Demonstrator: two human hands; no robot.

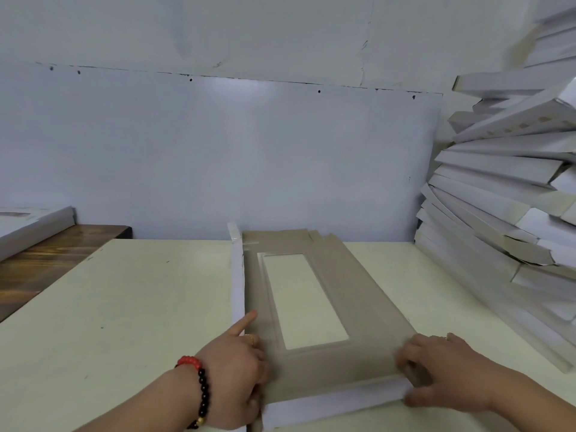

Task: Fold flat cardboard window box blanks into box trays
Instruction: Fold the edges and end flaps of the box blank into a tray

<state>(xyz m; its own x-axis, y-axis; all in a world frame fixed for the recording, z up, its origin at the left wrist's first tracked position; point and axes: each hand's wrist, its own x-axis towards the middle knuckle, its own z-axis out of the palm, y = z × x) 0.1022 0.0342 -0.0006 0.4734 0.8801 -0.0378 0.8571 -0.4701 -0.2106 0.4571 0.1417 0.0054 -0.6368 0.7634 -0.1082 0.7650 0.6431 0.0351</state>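
A cardboard window box blank (352,300) lies lengthwise on the cream table (140,307), brown inside face up, with a long rectangular window cut in its middle. Its left side wall (237,275) stands folded up, white outside. The near end flap (333,400) is raised along the front. My left hand (237,366) grips the near left corner, index finger pointing along the left wall; a red and black bead bracelet circles the wrist. My right hand (442,369) holds the near right corner, fingers curled over the blank's edge.
A tall, leaning stack of folded white box trays (511,188) fills the right side, reaching onto the table. A white panel wall (218,157) stands behind. At the left, a dark wooden bench (46,263) carries more white cardboard (31,226).
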